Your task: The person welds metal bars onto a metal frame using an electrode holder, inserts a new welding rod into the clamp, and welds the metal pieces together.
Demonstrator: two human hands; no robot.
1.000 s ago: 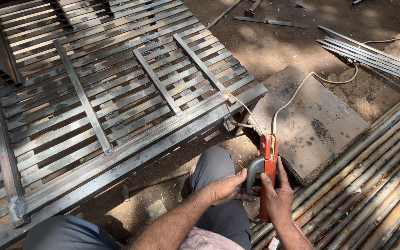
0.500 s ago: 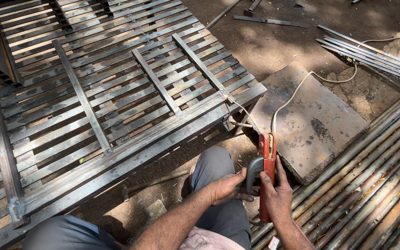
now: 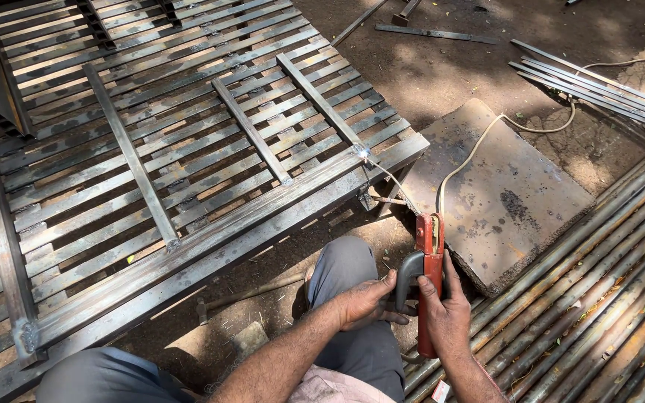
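1. From my head view, the red electrode holder (image 3: 428,280) stands with its long axis running almost straight away from me, handle end nearest my body and clamp end pointing up the frame toward the metal grille (image 3: 188,149).
2. A thin welding rod (image 3: 390,181) leaves the clamp and slants up and to the left, its tip touching the near corner of the grille, where a small bright spot shows.
3. The holder sits just beside my knee (image 3: 345,276), above the dirt ground (image 3: 427,67), between the grille and a bundle of pipes (image 3: 599,283) on my right.
4. My right hand (image 3: 449,317) is clenched around the holder's handle, fingers wrapped over it.
5. My left hand (image 3: 363,304) is partly curled, fingers and thumb closed on the grey lever on the holder's left side.
6. A pale cable (image 3: 487,138) runs from the holder's top across a flat stone slab (image 3: 502,194) lying near the grille's corner.
7. More flat metal strips (image 3: 599,82) lie well apart, top right.
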